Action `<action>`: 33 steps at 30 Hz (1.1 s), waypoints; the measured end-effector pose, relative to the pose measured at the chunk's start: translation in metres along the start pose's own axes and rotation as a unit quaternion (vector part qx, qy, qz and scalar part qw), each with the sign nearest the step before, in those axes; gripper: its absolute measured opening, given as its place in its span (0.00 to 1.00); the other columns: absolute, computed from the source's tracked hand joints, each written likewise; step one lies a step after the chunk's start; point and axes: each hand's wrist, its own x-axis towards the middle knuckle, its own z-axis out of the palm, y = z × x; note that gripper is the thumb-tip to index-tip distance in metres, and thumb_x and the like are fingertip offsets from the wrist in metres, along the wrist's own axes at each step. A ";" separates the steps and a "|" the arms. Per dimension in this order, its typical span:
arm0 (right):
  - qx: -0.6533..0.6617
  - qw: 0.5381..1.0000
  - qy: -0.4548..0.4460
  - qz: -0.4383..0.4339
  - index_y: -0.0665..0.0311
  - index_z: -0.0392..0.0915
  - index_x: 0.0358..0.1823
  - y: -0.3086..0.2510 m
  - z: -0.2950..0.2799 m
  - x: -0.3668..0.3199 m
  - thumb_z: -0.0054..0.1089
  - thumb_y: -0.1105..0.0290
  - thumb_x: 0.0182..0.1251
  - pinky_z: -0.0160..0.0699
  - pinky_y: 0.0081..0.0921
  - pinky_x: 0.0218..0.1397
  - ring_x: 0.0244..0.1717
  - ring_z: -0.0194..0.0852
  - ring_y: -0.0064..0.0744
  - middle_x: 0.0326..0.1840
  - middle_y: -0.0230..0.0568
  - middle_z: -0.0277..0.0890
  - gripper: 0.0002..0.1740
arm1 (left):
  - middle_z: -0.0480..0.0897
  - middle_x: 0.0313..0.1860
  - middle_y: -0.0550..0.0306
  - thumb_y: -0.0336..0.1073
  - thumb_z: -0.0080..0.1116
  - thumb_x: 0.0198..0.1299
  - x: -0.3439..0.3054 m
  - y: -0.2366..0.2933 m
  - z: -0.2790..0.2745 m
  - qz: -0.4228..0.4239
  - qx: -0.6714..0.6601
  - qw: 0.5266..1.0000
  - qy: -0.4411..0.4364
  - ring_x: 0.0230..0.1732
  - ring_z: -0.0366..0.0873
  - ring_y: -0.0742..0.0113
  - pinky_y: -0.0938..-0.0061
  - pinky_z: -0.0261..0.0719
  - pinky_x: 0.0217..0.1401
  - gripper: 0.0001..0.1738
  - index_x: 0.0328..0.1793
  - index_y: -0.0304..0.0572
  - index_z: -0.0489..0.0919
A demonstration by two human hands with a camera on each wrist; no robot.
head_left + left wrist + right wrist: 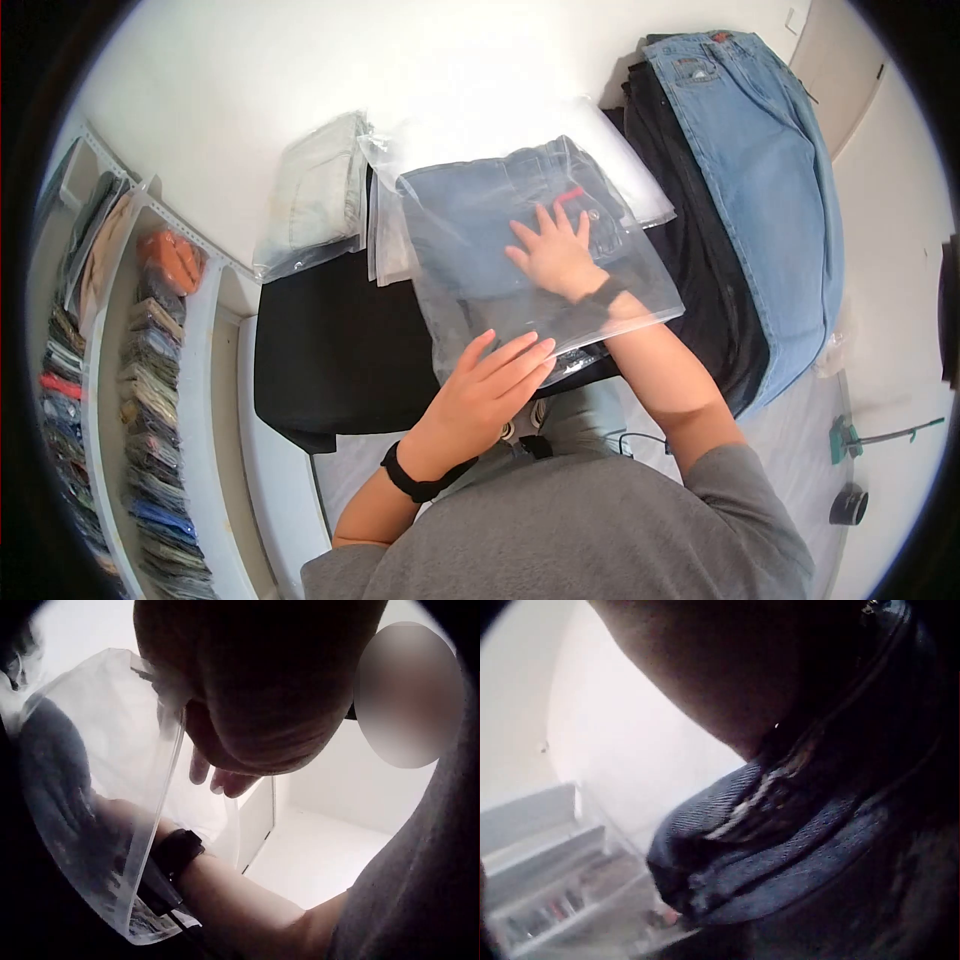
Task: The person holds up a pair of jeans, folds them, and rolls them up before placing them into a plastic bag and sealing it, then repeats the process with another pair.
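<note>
A clear plastic bag (455, 320) lies across the black-covered table, with folded dark blue jeans (470, 215) inside it. My right hand (562, 262) reaches in through the bag's near opening and rests on the jeans, fingers spread. At that opening my left hand (490, 385) holds the bag's edge, its thumb hidden below. The left wrist view shows this edge (157, 817) raised beside the palm, with my right forearm (240, 881) passing under it. Close up in the right wrist view are thick folds of the jeans (780, 870).
Bagged pale jeans (315, 195) lie at the table's back left. Light blue jeans (760, 190) are draped over black garments (710, 270) on the right. White shelves (215, 380) with stacked bagged clothes stand left. A green-headed tool (845, 437) is near the right wall.
</note>
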 end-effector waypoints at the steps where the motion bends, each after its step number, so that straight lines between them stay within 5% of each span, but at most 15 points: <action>1: 0.036 0.999 0.008 0.006 0.57 0.68 0.63 0.001 -0.001 0.003 0.50 0.49 0.65 0.38 0.56 0.73 0.74 0.47 0.51 0.69 0.54 0.58 0.30 | 0.73 0.63 0.54 0.19 0.47 0.50 -0.003 0.001 -0.001 -0.011 -0.007 1.000 -0.001 0.66 0.68 0.58 0.57 0.58 0.70 0.24 0.56 0.36 0.75; 3: 0.072 0.997 0.016 0.016 0.57 0.68 0.64 0.003 -0.002 -0.001 0.52 0.49 0.64 0.34 0.54 0.75 0.74 0.46 0.52 0.69 0.55 0.59 0.30 | 0.74 0.62 0.54 0.19 0.47 0.50 -0.010 0.000 -0.002 -0.020 -0.016 1.000 -0.004 0.65 0.69 0.58 0.57 0.59 0.69 0.24 0.56 0.36 0.76; 6: 0.191 0.975 0.111 0.012 0.64 0.72 0.57 0.001 0.001 -0.030 0.58 0.54 0.61 0.48 0.54 0.70 0.69 0.55 0.55 0.64 0.58 0.63 0.27 | 0.74 0.61 0.53 0.20 0.49 0.48 -0.024 0.002 0.000 -0.045 -0.002 0.999 -0.009 0.64 0.70 0.57 0.57 0.61 0.68 0.23 0.53 0.36 0.77; 9: 0.545 0.781 0.202 0.227 0.71 0.71 0.52 -0.007 0.011 -0.064 0.67 0.65 0.55 0.65 0.37 0.61 0.55 0.67 0.42 0.52 0.46 0.70 0.26 | 0.77 0.55 0.49 0.22 0.54 0.44 -0.027 0.010 -0.002 0.026 -0.052 0.997 0.048 0.56 0.75 0.54 0.60 0.69 0.62 0.20 0.48 0.35 0.79; 10: 0.544 0.782 0.198 0.231 0.71 0.71 0.52 -0.004 0.015 -0.069 0.67 0.65 0.55 0.65 0.37 0.61 0.55 0.67 0.42 0.52 0.46 0.70 0.26 | 0.77 0.55 0.49 0.22 0.54 0.44 -0.026 0.013 0.001 0.024 -0.057 0.997 0.046 0.56 0.75 0.54 0.60 0.69 0.62 0.20 0.48 0.35 0.79; 12: 0.835 0.446 0.022 0.321 0.69 0.69 0.53 0.009 0.021 -0.069 0.66 0.63 0.58 0.66 0.33 0.59 0.54 0.68 0.39 0.55 0.45 0.69 0.25 | 0.78 0.52 0.47 0.23 0.55 0.45 -0.018 0.024 0.010 0.044 -0.202 0.974 -0.089 0.53 0.76 0.50 0.61 0.71 0.61 0.19 0.47 0.32 0.79; 14: 0.868 0.417 0.016 0.269 0.70 0.64 0.59 0.017 0.017 -0.063 0.64 0.63 0.61 0.65 0.35 0.61 0.55 0.67 0.42 0.58 0.46 0.66 0.30 | 0.77 0.52 0.43 0.25 0.57 0.45 -0.017 0.021 0.036 0.050 -0.182 0.979 -0.080 0.55 0.74 0.46 0.62 0.70 0.62 0.20 0.48 0.30 0.78; 16: 0.889 0.337 -0.026 0.310 0.65 0.68 0.55 0.020 0.013 -0.049 0.58 0.66 0.66 0.67 0.29 0.60 0.52 0.67 0.36 0.54 0.43 0.68 0.19 | 0.74 0.55 0.37 0.27 0.57 0.47 -0.015 0.017 0.056 -0.056 0.035 0.995 -0.068 0.58 0.72 0.42 0.60 0.70 0.62 0.24 0.54 0.28 0.75; 20: 0.916 0.273 -0.086 0.282 0.63 0.70 0.50 0.031 0.024 -0.030 0.60 0.65 0.65 0.72 0.25 0.51 0.48 0.67 0.34 0.52 0.40 0.68 0.17 | 0.69 0.61 0.31 0.32 0.53 0.51 -0.024 0.002 0.089 -0.143 0.220 0.958 -0.115 0.60 0.69 0.38 0.59 0.69 0.62 0.28 0.61 0.30 0.70; 21: 0.892 0.366 -0.058 0.259 0.62 0.71 0.48 0.029 0.026 -0.028 0.62 0.65 0.64 0.73 0.23 0.47 0.45 0.68 0.33 0.49 0.39 0.68 0.15 | 0.71 0.60 0.31 0.33 0.50 0.52 -0.030 -0.002 0.104 -0.117 0.265 0.955 -0.061 0.58 0.72 0.40 0.60 0.72 0.60 0.27 0.60 0.31 0.72; 23: 0.862 0.452 -0.027 0.226 0.60 0.71 0.46 0.021 0.016 -0.016 0.63 0.65 0.63 0.74 0.22 0.42 0.43 0.68 0.32 0.47 0.38 0.69 0.14 | 0.71 0.60 0.30 0.33 0.48 0.53 -0.034 0.001 0.111 -0.122 0.282 0.949 -0.066 0.58 0.72 0.39 0.59 0.72 0.60 0.27 0.61 0.32 0.72; 25: 0.904 0.315 -0.064 0.281 0.60 0.69 0.49 0.011 0.002 0.001 0.67 0.66 0.59 0.77 0.17 0.39 0.39 0.69 0.34 0.45 0.41 0.66 0.20 | 0.72 0.60 0.29 0.34 0.47 0.55 -0.035 0.003 0.112 -0.125 0.293 0.945 -0.070 0.55 0.75 0.38 0.60 0.72 0.60 0.27 0.62 0.33 0.72; 29: 0.911 0.262 -0.054 0.314 0.57 0.71 0.47 0.007 0.016 0.042 0.68 0.63 0.57 0.77 0.20 0.36 0.38 0.70 0.31 0.40 0.37 0.70 0.19 | 0.72 0.60 0.30 0.34 0.47 0.56 -0.034 0.005 0.111 -0.127 0.297 0.944 -0.067 0.55 0.75 0.40 0.61 0.72 0.59 0.26 0.62 0.34 0.72; 33: 0.910 0.242 -0.046 0.334 0.57 0.65 0.54 0.007 0.034 0.086 0.71 0.60 0.54 0.77 0.20 0.25 0.28 0.71 0.29 0.39 0.39 0.69 0.29 | 0.74 0.58 0.32 0.34 0.48 0.55 -0.033 0.007 0.108 -0.118 0.313 0.941 -0.047 0.55 0.76 0.42 0.63 0.76 0.55 0.25 0.61 0.36 0.73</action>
